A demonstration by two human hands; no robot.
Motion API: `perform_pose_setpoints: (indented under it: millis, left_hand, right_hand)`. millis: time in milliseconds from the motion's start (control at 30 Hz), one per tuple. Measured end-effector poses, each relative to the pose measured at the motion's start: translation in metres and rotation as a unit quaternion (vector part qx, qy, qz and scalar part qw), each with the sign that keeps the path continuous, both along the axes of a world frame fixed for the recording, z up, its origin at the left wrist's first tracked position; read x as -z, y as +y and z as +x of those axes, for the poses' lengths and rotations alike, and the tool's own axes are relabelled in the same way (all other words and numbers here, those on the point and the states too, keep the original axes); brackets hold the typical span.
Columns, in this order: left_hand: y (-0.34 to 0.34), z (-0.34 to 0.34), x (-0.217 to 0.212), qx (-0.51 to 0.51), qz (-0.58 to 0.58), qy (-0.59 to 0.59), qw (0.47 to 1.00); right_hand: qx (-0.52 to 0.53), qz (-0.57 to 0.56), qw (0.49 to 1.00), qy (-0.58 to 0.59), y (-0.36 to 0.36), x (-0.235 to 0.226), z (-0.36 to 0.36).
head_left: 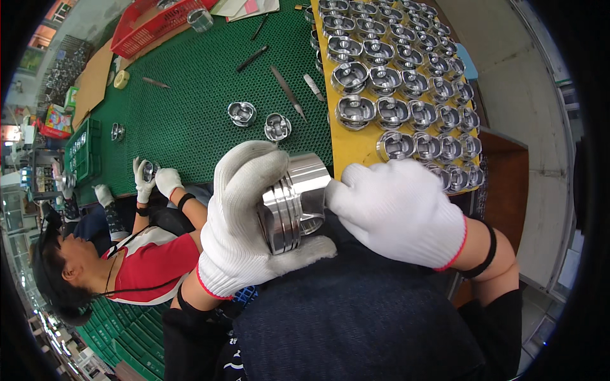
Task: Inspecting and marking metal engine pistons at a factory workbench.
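Observation:
A shiny metal piston [310,184] lies on its side in my left hand [235,228]; the white-gloved fingers wrap over its top and the thumb passes beneath it. Its ring grooves face toward the palm. My right hand [400,213], also gloved in white, is closed, with its fingertips right at the piston's open skirt end. Whatever those fingers may hold is hidden. Just beyond, two more pistons stand on the green mat, one [277,127] close to my left fingers and another [242,114] farther off.
Many pistons stand in rows on a yellow board [359,143] at the right. A pointed file [288,94], a white-wrapped tool [313,87] and a black pen-like tool [252,58] lie on the green mat [190,105]. A red crate [152,32] sits far left. A co-worker [155,267] handles a piston at left.

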State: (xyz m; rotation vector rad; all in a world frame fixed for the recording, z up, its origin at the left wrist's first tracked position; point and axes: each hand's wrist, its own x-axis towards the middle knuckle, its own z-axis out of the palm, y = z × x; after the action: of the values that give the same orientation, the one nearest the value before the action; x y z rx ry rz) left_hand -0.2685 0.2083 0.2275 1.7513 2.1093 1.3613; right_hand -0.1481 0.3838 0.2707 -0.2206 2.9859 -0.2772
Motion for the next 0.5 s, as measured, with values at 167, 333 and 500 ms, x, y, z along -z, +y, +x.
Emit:
perform_pose_setpoints:
  millis: [167,333,500]
  left_hand:
    - [-0.009,-0.014,0.039,-0.002,0.070,-0.100,0.992]
    - [-0.025,-0.064,0.107,-0.063,0.184,-0.675,0.712]
    - [-0.033,-0.116,0.211,-0.290,0.184,-0.797,0.497]
  right_hand:
    - [0.108,-0.279,0.954,-0.016,-0.007,0.060,-0.007]
    - [0.241,-0.292,0.922,0.079,0.002,0.077,0.007]
    - [0.373,-0.210,0.902,0.046,-0.007,0.107,0.076]
